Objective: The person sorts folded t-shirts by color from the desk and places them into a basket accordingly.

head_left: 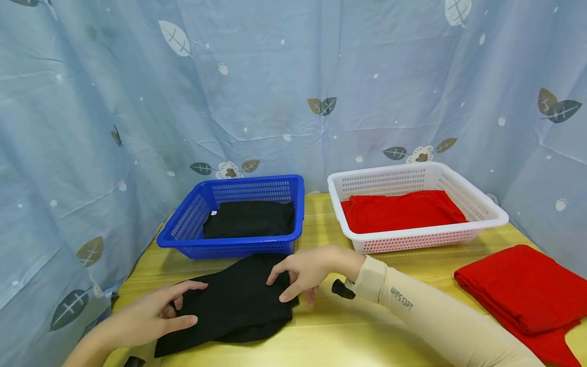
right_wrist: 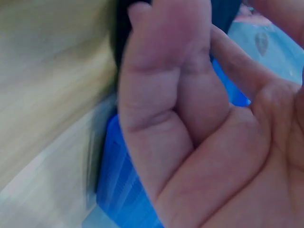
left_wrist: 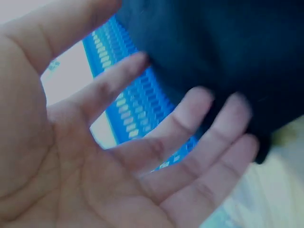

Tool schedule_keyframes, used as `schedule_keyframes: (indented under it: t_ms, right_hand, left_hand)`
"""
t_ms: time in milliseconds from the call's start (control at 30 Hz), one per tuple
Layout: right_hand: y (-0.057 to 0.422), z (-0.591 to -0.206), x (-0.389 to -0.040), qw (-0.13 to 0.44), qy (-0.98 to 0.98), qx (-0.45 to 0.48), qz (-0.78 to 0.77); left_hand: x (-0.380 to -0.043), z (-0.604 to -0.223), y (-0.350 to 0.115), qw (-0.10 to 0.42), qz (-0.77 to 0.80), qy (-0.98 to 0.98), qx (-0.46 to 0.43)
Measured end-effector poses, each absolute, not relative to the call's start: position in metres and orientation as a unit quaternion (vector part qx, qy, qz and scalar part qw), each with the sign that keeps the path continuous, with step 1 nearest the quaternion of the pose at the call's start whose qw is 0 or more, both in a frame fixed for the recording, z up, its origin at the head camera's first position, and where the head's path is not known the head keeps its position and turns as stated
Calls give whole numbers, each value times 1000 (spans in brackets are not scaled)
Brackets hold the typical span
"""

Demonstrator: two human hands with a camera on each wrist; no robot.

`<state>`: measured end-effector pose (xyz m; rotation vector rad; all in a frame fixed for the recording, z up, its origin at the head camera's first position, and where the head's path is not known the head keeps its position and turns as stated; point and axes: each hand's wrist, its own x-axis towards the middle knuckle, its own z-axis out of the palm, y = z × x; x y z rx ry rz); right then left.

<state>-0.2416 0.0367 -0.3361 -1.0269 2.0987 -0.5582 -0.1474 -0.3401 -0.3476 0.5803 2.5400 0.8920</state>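
A black cloth garment [head_left: 238, 300], partly folded and slightly rumpled, lies on the yellow tabletop in front of the blue basket. Its exact kind is not clear. At its left side is my left hand [head_left: 156, 311], thumb and fingers spread apart over the edge. The left wrist view shows that palm [left_wrist: 95, 166] with nothing in it and the fingers loosely bent beside the dark cloth. Over the garment's right end hovers or rests my right hand [head_left: 304, 272], its thumb and forefinger apart. Its other fingers [right_wrist: 156, 95] bend loosely in the right wrist view; contact with the cloth is unclear.
Behind the garment stands a blue basket [head_left: 234, 240] with folded black cloth [head_left: 252, 219] inside. A white basket [head_left: 426, 232] to its right contains folded red cloth [head_left: 403, 211]. More red cloth [head_left: 527, 290] lies folded at the table's right. A patterned curtain [head_left: 275, 76] hangs behind.
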Motion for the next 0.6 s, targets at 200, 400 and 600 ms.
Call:
schedule_keyframes:
  t_ms: [200, 400, 600]
  right_hand:
    - [65, -332, -239, 372, 815, -376, -237]
    - [87, -331, -236, 373, 824, -346, -248]
    - [99, -334, -234, 380, 825, -327, -262]
  left_hand:
    - [-151, -352, -320, 153, 328, 912, 193]
    - [-152, -356, -317, 137, 345, 909, 191]
    - [-151, -352, -329, 146, 354, 910, 159]
